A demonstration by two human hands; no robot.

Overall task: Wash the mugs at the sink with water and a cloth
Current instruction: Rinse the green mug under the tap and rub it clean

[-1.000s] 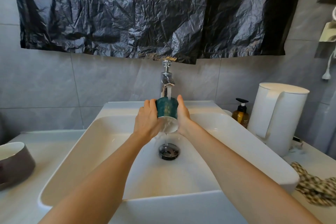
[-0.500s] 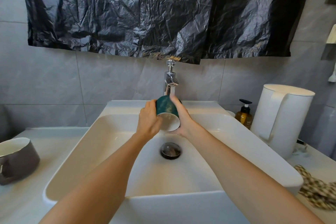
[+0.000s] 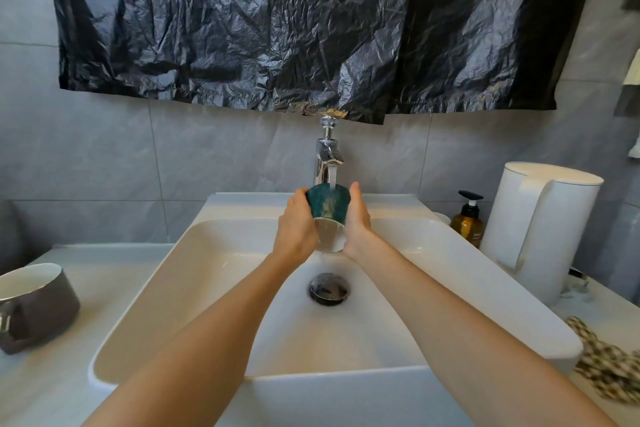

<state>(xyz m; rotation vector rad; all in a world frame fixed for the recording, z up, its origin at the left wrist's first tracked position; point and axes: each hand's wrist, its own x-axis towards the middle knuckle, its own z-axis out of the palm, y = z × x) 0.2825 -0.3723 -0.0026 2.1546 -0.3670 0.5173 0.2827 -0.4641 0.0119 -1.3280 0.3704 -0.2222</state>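
1. The left hand grips the left wall of the teal mug, fingers curled round it. The right hand cups the right wall with the thumb raised, its fingers going behind the mug out of sight.
2. Half a second ago the mug was tipped towards 4 o'clock with the right fingers laid over its top. It has since been turned back between the two palms, so its base points to 12 o'clock and its white mouth faces 6 o'clock, down into the sink.
3. The mug is held over the basin, right under the tap. A thin stream lands on its upturned outer wall, and water drips from the rim towards the drain.
4. I judge this to be the outside rinse of this mug, done by bare hands alone.
5. The checked cloth lies untouched on the counter at 4 o'clock from the drain, so the wiping is probably yet to come.
6. A grey mug waits on the counter at 9 o'clock, seemingly the next one.
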